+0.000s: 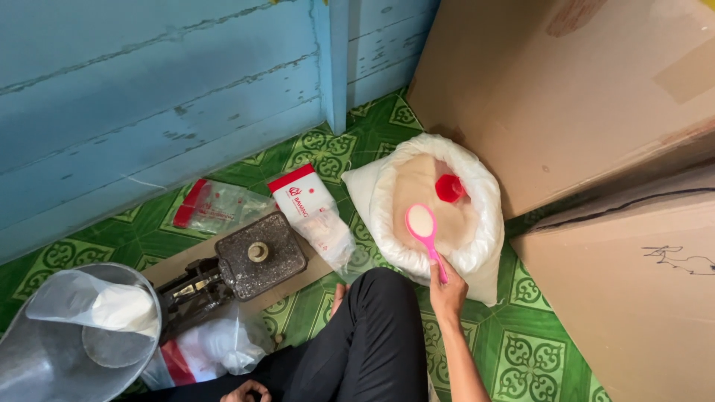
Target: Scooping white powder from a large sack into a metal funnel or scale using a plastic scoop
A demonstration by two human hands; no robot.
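My right hand (447, 289) grips the handle of a pink plastic spoon (423, 225) whose bowl is heaped with pale granules. The spoon hovers over an open white sack (482, 223) full of the same beige granules, with a small red cup (450, 187) lying inside it. My left hand (247, 391) rests low at the bottom edge near my black-trousered knee, fingers curled, holding nothing visible. A balance scale (253, 260) with a dark square platform stands left of the sack. On its metal pan (45, 365) lies a clear bag (104, 305) partly filled with white granules.
Clear plastic bags with red tops (313, 212) (212, 205) lie on the green patterned floor tiles by a blue wooden wall (149, 97). Large cardboard boxes (596, 97) stand right of the sack. More filled bags (208, 350) lie under the scale.
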